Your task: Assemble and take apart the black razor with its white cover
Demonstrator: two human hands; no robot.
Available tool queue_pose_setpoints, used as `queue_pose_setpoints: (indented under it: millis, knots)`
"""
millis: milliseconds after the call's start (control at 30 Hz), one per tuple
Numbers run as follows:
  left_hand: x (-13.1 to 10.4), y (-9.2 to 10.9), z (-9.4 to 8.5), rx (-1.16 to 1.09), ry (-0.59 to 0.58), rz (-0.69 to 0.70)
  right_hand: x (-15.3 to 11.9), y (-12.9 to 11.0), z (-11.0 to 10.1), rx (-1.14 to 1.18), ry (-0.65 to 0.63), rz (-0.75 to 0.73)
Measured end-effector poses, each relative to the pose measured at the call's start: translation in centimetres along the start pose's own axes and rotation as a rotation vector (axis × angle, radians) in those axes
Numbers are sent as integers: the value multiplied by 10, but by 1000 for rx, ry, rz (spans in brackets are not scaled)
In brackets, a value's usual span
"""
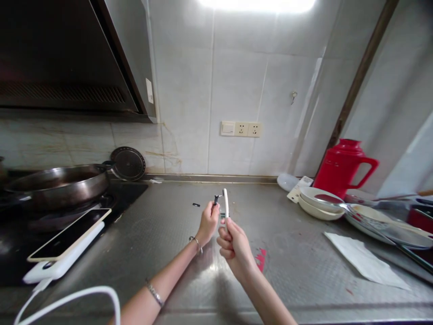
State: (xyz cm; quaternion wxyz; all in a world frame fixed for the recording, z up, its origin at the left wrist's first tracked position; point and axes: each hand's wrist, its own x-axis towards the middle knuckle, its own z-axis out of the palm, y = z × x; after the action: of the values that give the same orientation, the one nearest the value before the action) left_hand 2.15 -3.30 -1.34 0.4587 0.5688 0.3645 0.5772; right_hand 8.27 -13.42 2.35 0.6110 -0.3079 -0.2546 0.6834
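Note:
My left hand (209, 222) is closed on a small black piece (216, 199) with a light top end, held upright above the steel counter. Beside it, my right hand (233, 243) grips a slim white stick (226, 203) with a slightly curved, dark-edged upper end. The two held items are close together, and whether they touch is too small to tell. A small black part (196, 205) lies on the counter left of my hands. Something small and green (222, 215) shows between the hands, partly hidden by my fingers.
At left, a pan (61, 185) sits on the stove, with a phone (71, 234) on a white power bank (64, 257) and cable. Right side: red jug (341, 167), stacked bowls (318, 207), plates with utensils, and a white tissue (365, 259). A red scrap (260, 259) lies near my right wrist.

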Motion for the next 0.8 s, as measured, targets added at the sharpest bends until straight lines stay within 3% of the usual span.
queue_pose_setpoints:
  millis: [233,400,600,667,800]
  knots:
    - [-1,0,0,1,-23,-20,-2,6,-5,4,-15,68]
    - [-1,1,1,22,-10,30,0,0,1,21,-10,36]
    - [5,0,-5,29,33,57,-6,15,0,23,-33,90]
    - [7,-1,-7,-13,34,-2,-3,11,-2,-38,-59,13]
    - [10,-1,-7,-113,-22,-134,30,-26,-11,-439,-25,-369]
